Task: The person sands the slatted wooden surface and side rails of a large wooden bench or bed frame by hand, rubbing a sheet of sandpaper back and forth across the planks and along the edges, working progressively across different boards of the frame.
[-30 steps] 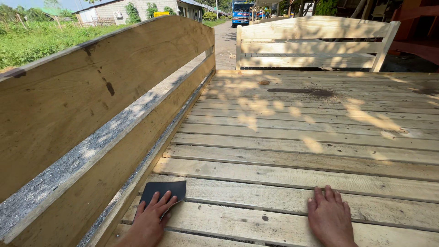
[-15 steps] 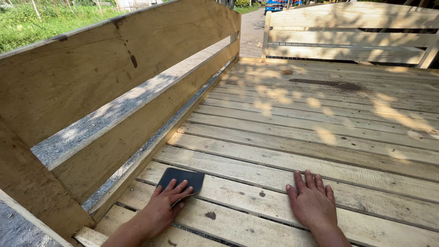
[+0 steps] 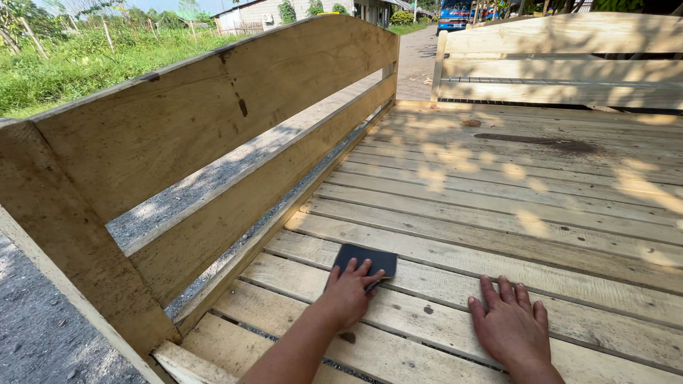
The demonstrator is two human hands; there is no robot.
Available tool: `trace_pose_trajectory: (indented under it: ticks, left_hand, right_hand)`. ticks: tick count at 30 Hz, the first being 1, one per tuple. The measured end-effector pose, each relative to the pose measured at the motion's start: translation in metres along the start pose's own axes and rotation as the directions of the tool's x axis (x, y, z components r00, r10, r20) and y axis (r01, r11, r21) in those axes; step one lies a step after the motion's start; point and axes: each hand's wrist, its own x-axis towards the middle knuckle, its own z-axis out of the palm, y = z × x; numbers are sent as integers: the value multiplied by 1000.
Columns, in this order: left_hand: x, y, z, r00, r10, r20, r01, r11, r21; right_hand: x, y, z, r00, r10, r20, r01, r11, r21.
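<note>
Under your left fingertips lies a dark sanding pad, and your left hand presses flat on its near edge, fingers spread and laid over it rather than curled round it. The pad sits on a pale plank of the wooden deck, its far half showing beyond your fingertips. Off to the right of those fingers, well apart from the pad, your right hand rests palm down on the next planks, fingers loose and splayed, gripping nothing. Left of your left fingers, the wooden side rail rises beside the deck. Far beyond both sets of fingertips, the end board closes the deck, with dappled sunlight across the planks between.
</note>
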Motion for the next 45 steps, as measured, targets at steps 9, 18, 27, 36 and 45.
trace_pose_trajectory:
  ticks: [9,18,27,36,45]
  left_hand:
    - [-62,-67,-7,971,-240,9,240,969,-62]
    - [-103,-43,-5,993,109,43,-102,985,-142]
    - [-86,-35,28,976,209,61,-197,967,-163]
    - [-97,-109,-3,993,-118,21,120,978,-169]
    - [-111,-73,-12,995,36,96,-21,988,-156]
  right_hand:
    - [20,10,6,1000,1,-19,-1,1000,-27]
    - [0,19,-3,996,57,-73,-61,996,-57]
    - [-53,-73,12,986,-141,-91,137,990,-44]
    - [-94,-108,15,969,-233,88,234,972,-4]
    - [-164,-65,-43,967,153,203,-104,966,-236]
